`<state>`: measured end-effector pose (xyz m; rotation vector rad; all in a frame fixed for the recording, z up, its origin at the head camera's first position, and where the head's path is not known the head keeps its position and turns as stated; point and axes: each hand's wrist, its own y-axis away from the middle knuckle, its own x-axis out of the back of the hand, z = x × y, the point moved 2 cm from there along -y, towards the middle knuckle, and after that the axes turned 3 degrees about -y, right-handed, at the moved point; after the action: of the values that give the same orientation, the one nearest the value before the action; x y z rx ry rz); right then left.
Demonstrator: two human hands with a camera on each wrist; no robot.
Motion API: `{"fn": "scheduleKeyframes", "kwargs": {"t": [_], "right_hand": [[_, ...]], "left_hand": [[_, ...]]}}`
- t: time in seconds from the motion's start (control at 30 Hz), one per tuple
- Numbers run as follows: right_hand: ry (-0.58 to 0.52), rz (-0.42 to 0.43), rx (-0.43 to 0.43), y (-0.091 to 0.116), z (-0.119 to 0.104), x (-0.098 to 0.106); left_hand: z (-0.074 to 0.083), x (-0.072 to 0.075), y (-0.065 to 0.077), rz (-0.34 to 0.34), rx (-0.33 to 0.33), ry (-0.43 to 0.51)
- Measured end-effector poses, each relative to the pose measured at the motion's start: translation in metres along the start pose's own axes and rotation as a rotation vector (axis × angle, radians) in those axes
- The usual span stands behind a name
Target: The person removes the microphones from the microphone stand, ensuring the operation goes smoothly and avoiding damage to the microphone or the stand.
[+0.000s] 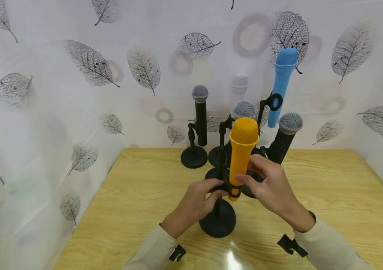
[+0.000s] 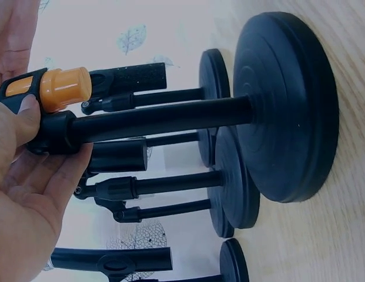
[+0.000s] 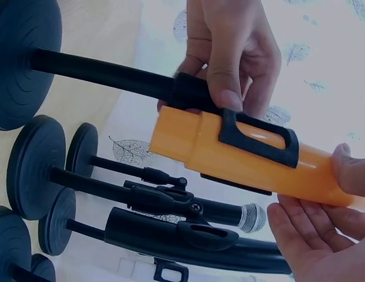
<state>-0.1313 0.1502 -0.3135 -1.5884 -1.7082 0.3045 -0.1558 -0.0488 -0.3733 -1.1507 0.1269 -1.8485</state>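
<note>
An orange microphone [image 1: 241, 159] stands upright, its lower end inside the black clip [image 3: 291, 147] of a microphone stand [image 1: 217, 221]. My left hand [image 1: 196, 198] pinches the stand at the clip joint, thumb on one side and fingers on the other. My right hand [image 1: 272, 183] holds the microphone's handle between thumb and fingers, above the clip. In the right wrist view, the tapered orange end sticks out past the clip. The left wrist view shows the stand's round base [image 2: 288, 106] on the table.
Behind are several more stands with microphones: a black one [image 1: 201, 123] at left, a blue one [image 1: 280, 86] raised high, a black one [image 1: 284, 138] at right, and a white one [image 1: 239, 86] at the back. A leaf-patterned curtain [image 1: 144, 22] borders the wooden table [image 1: 137, 210].
</note>
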Motion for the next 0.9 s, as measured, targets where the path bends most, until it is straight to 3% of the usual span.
{"fn": "scheduleKeyframes", "kwargs": {"t": [0.3, 0.53, 0.7, 0.9], "right_hand": [[-0.066, -0.044, -0.087, 0.006, 0.006, 0.001], [-0.088, -0.080, -0.146, 0.017, 0.016, -0.004], [-0.096, -0.054, -0.129, 0.019, 0.018, -0.006], [-0.068, -0.006, -0.065, 0.018, 0.016, -0.007]], "left_hand": [[-0.001, 0.002, 0.000, -0.008, 0.020, 0.056], [-0.007, 0.003, 0.001, 0.027, 0.093, 0.260], [-0.010, -0.002, 0.004, 0.095, 0.129, 0.374], [-0.013, -0.006, 0.005, 0.137, 0.086, 0.401]]}}
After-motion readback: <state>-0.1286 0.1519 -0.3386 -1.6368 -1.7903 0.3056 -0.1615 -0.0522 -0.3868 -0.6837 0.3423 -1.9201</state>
